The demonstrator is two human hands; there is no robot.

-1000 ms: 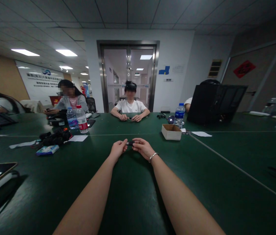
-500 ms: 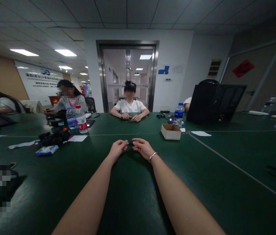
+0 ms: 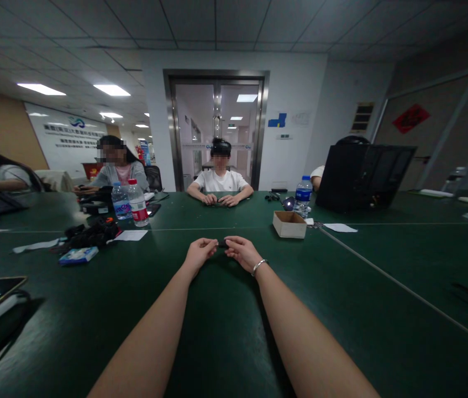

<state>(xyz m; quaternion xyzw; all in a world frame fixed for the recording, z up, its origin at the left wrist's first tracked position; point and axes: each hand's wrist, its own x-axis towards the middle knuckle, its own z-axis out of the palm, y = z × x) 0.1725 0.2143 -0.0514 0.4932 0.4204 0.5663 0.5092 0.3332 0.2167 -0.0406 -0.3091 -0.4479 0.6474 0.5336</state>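
1. The left hand (image 3: 199,253) and the right hand (image 3: 242,252) meet over the green table (image 3: 225,331), both arms stretched forward from the wearer.
2. A small dark object (image 3: 221,243) sits between the two sets of fingertips; it is too small to identify.
3. The left hand's thumb and forefinger pinch its left end, the other fingers curled under.
4. The right hand's fingertips grip its right end; a thin bracelet (image 3: 259,265) circles that wrist.
5. The object is held just above the table surface, a shadow lying directly below the fingers.
6. Beyond the right fingers and off to their right stands an open cardboard box (image 3: 290,223), with a water bottle (image 3: 303,194) farther back.
7. Beyond the left fingers and well to their left lie a heap of black gear (image 3: 88,234), a blue packet (image 3: 78,255) and two bottles (image 3: 131,201).
8. Straight ahead of the fingers, across the table, a person in a white shirt (image 3: 219,180) rests both hands on the surface.
9. A black laptop (image 3: 362,174) stands far right of the fingers.
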